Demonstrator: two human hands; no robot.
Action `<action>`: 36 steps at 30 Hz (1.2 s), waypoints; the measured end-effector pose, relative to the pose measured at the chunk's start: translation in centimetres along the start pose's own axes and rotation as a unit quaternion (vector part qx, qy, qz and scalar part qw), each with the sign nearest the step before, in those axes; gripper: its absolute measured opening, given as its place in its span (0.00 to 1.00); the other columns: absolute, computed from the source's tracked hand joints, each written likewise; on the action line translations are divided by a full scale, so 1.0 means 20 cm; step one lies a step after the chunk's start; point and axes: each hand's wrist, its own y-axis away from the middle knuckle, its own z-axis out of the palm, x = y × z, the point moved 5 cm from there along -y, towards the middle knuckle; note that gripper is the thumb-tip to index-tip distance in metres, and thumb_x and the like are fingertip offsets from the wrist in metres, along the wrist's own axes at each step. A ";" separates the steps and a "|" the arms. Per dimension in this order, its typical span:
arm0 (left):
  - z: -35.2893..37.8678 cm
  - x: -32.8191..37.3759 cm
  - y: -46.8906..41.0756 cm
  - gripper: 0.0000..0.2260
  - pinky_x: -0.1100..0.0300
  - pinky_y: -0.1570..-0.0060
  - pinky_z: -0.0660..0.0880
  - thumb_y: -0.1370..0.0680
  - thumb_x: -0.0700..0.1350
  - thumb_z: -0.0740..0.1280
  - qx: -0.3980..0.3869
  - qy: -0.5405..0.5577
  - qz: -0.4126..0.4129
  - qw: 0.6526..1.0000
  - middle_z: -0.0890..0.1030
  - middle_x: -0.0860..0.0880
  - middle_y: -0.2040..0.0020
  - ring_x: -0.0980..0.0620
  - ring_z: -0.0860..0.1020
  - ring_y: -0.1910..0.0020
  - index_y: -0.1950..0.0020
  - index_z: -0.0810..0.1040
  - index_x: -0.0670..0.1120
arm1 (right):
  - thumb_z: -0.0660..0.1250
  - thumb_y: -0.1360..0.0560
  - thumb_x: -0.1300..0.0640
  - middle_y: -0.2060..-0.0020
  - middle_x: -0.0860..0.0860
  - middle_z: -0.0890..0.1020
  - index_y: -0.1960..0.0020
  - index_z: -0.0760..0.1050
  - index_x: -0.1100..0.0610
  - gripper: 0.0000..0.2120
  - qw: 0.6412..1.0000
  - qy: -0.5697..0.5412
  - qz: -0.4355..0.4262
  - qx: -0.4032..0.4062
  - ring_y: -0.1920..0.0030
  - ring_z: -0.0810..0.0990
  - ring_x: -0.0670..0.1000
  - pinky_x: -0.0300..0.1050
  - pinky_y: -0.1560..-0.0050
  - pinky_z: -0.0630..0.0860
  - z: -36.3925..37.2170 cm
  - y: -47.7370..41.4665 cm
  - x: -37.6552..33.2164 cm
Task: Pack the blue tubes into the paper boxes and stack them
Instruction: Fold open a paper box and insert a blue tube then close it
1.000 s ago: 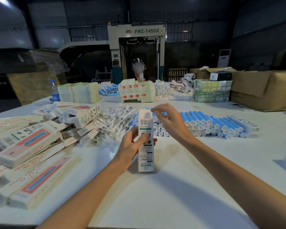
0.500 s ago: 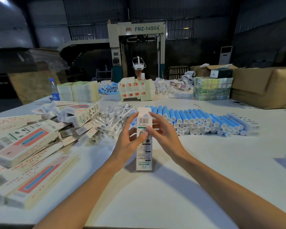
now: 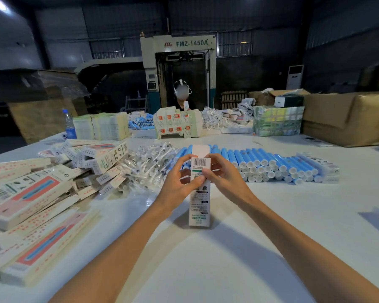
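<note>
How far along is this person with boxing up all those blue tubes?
Probably done: a heap of boxes on the left, piled rather than stacked. In hand: the left hand and right hand hold one upright paper box, its top flap open. Left: a row of blue tubes lying loose behind it.

Both hands hold one paper box (image 3: pixel 199 200) upright on the white table (image 3: pixel 239 270), left hand (image 3: pixel 177 185) and right hand (image 3: pixel 224 179) gripping near its open top flap. Behind lie rows of blue tubes (image 3: pixel 271 162); packed boxes (image 3: pixel 31 200) pile at the left.
</note>
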 end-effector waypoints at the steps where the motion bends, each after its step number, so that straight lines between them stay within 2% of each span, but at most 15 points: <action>1: 0.02 -0.01 0.01 0.25 0.48 0.39 0.82 0.22 0.47 0.77 0.000 0.018 -0.005 1.000 0.87 0.51 0.41 0.49 0.85 0.40 0.27 0.74 0.57 | 0.69 0.17 0.53 0.45 0.48 0.85 0.34 0.76 0.54 0.13 1.000 0.003 0.002 -0.002 0.44 0.83 0.48 0.48 0.41 0.82 -0.01 0.00 0.00; 3: 0.04 -0.03 0.03 0.25 0.49 0.41 0.83 0.23 0.48 0.77 -0.012 0.038 -0.012 0.999 0.87 0.49 0.42 0.48 0.86 0.41 0.27 0.74 0.57 | 0.66 0.15 0.50 0.48 0.48 0.86 0.38 0.78 0.55 0.10 0.999 -0.031 0.012 0.002 0.46 0.85 0.48 0.44 0.45 0.82 -0.02 0.01 -0.01; 5: 0.05 -0.04 0.04 0.26 0.47 0.40 0.83 0.23 0.47 0.77 -0.022 0.051 -0.014 0.998 0.87 0.47 0.41 0.46 0.86 0.41 0.27 0.73 0.56 | 0.63 0.14 0.52 0.52 0.52 0.87 0.41 0.76 0.58 0.10 0.995 -0.094 0.028 0.035 0.50 0.87 0.52 0.45 0.50 0.83 -0.06 0.00 -0.01; 8: 0.06 -0.04 0.06 0.27 0.46 0.40 0.83 0.22 0.47 0.77 -0.040 0.063 -0.015 0.997 0.87 0.45 0.40 0.44 0.86 0.40 0.26 0.73 0.56 | 0.65 0.15 0.56 0.54 0.56 0.88 0.37 0.68 0.59 0.11 0.987 -0.144 0.053 0.049 0.56 0.87 0.55 0.46 0.54 0.83 -0.10 -0.01 -0.01; 10: 0.07 -0.04 0.07 0.27 0.46 0.40 0.83 0.22 0.46 0.77 -0.053 0.064 -0.017 0.996 0.87 0.45 0.41 0.44 0.86 0.41 0.26 0.72 0.56 | 0.68 0.16 0.56 0.55 0.57 0.89 0.37 0.70 0.59 0.12 0.986 -0.146 0.071 0.034 0.57 0.87 0.55 0.44 0.55 0.83 -0.12 -0.02 0.00; 12: 0.08 -0.04 0.08 0.26 0.47 0.42 0.84 0.22 0.46 0.77 -0.061 0.063 -0.019 0.996 0.87 0.46 0.41 0.44 0.86 0.41 0.26 0.73 0.57 | 0.68 0.17 0.57 0.55 0.58 0.88 0.40 0.74 0.62 0.10 0.988 -0.138 0.072 0.019 0.56 0.87 0.57 0.48 0.54 0.84 -0.13 -0.03 0.01; 15: 0.09 -0.03 0.09 0.25 0.51 0.44 0.84 0.22 0.46 0.77 -0.062 0.057 -0.018 0.996 0.87 0.46 0.42 0.45 0.86 0.43 0.28 0.73 0.57 | 0.66 0.16 0.60 0.58 0.57 0.88 0.44 0.73 0.62 0.05 0.997 -0.081 0.012 0.007 0.60 0.87 0.54 0.50 0.59 0.83 -0.14 -0.03 -0.01; 18: 0.09 -0.03 0.09 0.24 0.49 0.43 0.84 0.22 0.46 0.77 -0.057 0.051 -0.012 0.997 0.87 0.45 0.42 0.44 0.86 0.42 0.28 0.74 0.57 | 0.65 0.16 0.64 0.58 0.58 0.88 0.48 0.74 0.61 0.02 0.999 -0.035 -0.034 0.015 0.58 0.88 0.57 0.64 0.60 0.84 -0.15 -0.03 -0.03; 20: 0.09 -0.03 0.09 0.25 0.47 0.41 0.84 0.22 0.46 0.77 -0.057 0.052 -0.017 0.997 0.87 0.45 0.42 0.44 0.86 0.43 0.28 0.73 0.56 | 0.66 0.16 0.64 0.53 0.58 0.88 0.50 0.73 0.61 0.04 0.999 -0.035 -0.036 0.008 0.56 0.88 0.59 0.66 0.60 0.84 -0.15 -0.04 -0.02; 22: 0.09 -0.03 0.09 0.25 0.49 0.42 0.84 0.23 0.46 0.77 -0.054 0.052 -0.020 0.997 0.87 0.45 0.42 0.44 0.86 0.43 0.28 0.73 0.56 | 0.66 0.16 0.60 0.52 0.58 0.88 0.49 0.74 0.59 0.04 0.999 -0.044 -0.029 -0.006 0.53 0.88 0.60 0.64 0.58 0.85 -0.14 -0.04 -0.01; 26: 0.08 -0.02 0.09 0.28 0.49 0.40 0.83 0.23 0.49 0.77 -0.045 0.035 -0.016 0.998 0.87 0.48 0.41 0.47 0.85 0.40 0.26 0.72 0.54 | 0.67 0.16 0.48 0.51 0.55 0.89 0.50 0.81 0.56 0.12 0.992 -0.123 0.021 -0.015 0.49 0.88 0.58 0.50 0.52 0.86 -0.13 -0.02 -0.01; 28: 0.08 -0.02 0.09 0.28 0.49 0.39 0.82 0.23 0.50 0.76 -0.047 0.033 -0.018 0.998 0.87 0.49 0.40 0.48 0.85 0.40 0.25 0.71 0.54 | 0.70 0.18 0.49 0.51 0.55 0.88 0.50 0.84 0.56 0.11 0.989 -0.142 0.030 -0.018 0.49 0.88 0.57 0.47 0.51 0.85 -0.12 -0.02 -0.01; 31: 0.08 -0.01 0.10 0.27 0.51 0.41 0.82 0.22 0.50 0.75 -0.052 0.031 -0.019 0.998 0.86 0.49 0.39 0.49 0.84 0.40 0.25 0.70 0.56 | 0.74 0.20 0.52 0.53 0.56 0.88 0.51 0.85 0.56 0.08 0.988 -0.146 0.051 -0.004 0.50 0.88 0.58 0.49 0.51 0.85 -0.12 -0.03 0.00; 36: 0.08 0.00 0.10 0.26 0.57 0.46 0.82 0.19 0.43 0.75 -0.064 0.026 -0.013 0.998 0.86 0.50 0.41 0.51 0.85 0.41 0.27 0.68 0.59 | 0.76 0.22 0.55 0.54 0.58 0.88 0.52 0.86 0.57 0.06 0.981 -0.175 0.086 0.003 0.52 0.88 0.57 0.46 0.53 0.84 -0.14 -0.03 0.00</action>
